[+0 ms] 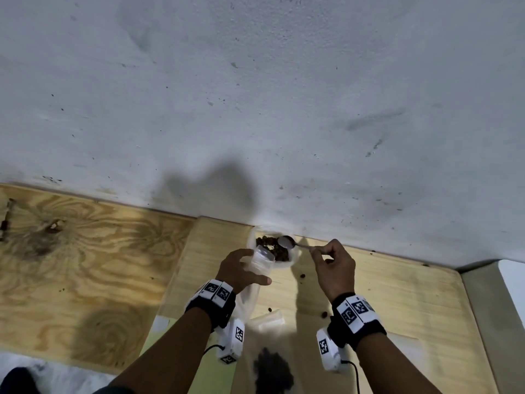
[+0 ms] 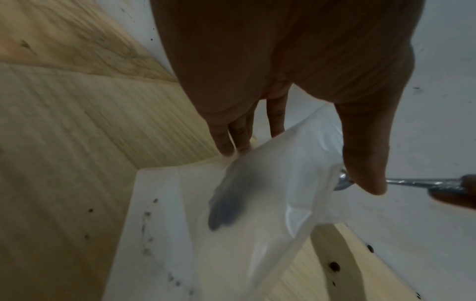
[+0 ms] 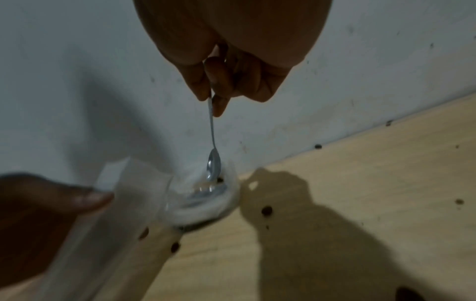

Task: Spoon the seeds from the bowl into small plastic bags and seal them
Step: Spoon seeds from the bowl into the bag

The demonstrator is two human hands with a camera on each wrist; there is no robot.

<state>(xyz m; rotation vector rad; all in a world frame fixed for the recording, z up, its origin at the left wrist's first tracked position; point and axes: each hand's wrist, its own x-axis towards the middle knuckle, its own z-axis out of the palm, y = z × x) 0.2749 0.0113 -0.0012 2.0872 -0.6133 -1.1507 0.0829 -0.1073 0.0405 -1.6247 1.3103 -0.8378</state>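
Observation:
A clear bowl (image 1: 294, 255) of dark brown seeds (image 1: 279, 253) stands against the white wall on the pale wooden table. My left hand (image 1: 241, 268) holds a small clear plastic bag (image 1: 262, 258) with its mouth beside the bowl; in the left wrist view the bag (image 2: 270, 193) hangs between my fingers (image 2: 226, 142) and thumb. My right hand (image 1: 333, 264) pinches the handle of a metal spoon (image 1: 287, 241), whose scoop hovers over the bowl. In the right wrist view the spoon (image 3: 213, 163) points down into the bowl (image 3: 206, 205).
Loose seeds (image 1: 302, 276) lie scattered on the table (image 1: 397, 294) near the bowl. More clear bags (image 1: 268, 322) lie near my wrists, one with a dark heap of seeds (image 1: 272, 368). A raised ledge (image 1: 494, 308) borders the right side. Darker plywood (image 1: 85, 251) lies to the left.

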